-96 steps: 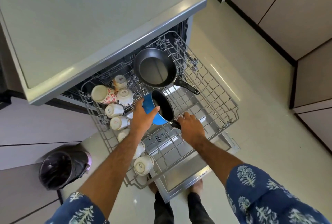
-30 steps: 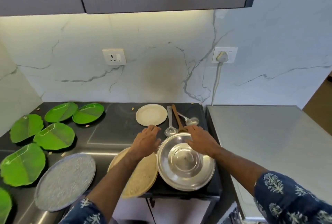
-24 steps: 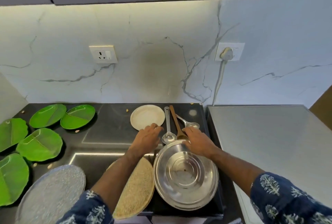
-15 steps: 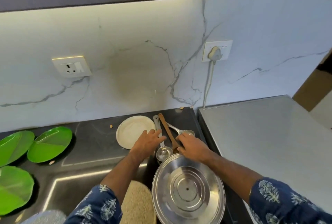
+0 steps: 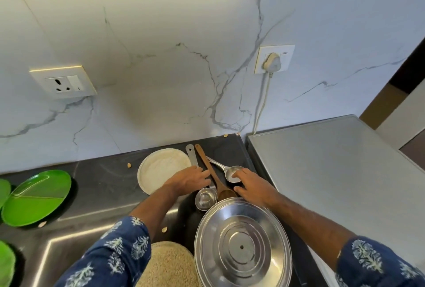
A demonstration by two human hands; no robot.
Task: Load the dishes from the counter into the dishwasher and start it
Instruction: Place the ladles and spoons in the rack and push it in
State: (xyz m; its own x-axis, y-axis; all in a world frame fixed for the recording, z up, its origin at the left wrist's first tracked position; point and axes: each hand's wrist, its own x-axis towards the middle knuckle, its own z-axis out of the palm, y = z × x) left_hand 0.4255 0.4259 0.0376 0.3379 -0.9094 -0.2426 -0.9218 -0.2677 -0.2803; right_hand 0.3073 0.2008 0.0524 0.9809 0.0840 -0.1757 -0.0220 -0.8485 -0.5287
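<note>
At the right end of the dark counter (image 5: 103,185) lie a steel ladle (image 5: 205,198), a wooden spoon (image 5: 212,172) and a steel serving spoon (image 5: 232,171), side by side. My left hand (image 5: 187,179) lies flat with straight fingers over the ladle's handle, partly covering a white plate (image 5: 161,166). My right hand (image 5: 251,186) reaches in from the right, its fingertips touching the serving spoon's bowl. A large steel plate (image 5: 241,245) sits just in front of both hands. Neither hand grips anything.
A beige round mat (image 5: 167,266) lies at the counter's front edge. Green plates (image 5: 36,197) sit at the far left. The grey dishwasher top (image 5: 333,171) adjoins the counter on the right. A plugged-in cord (image 5: 264,98) hangs down the marble wall.
I turned from the dishwasher rack, where I set down a blue pan, to the counter. Both hands moved forward past the steel plate onto the utensils.
</note>
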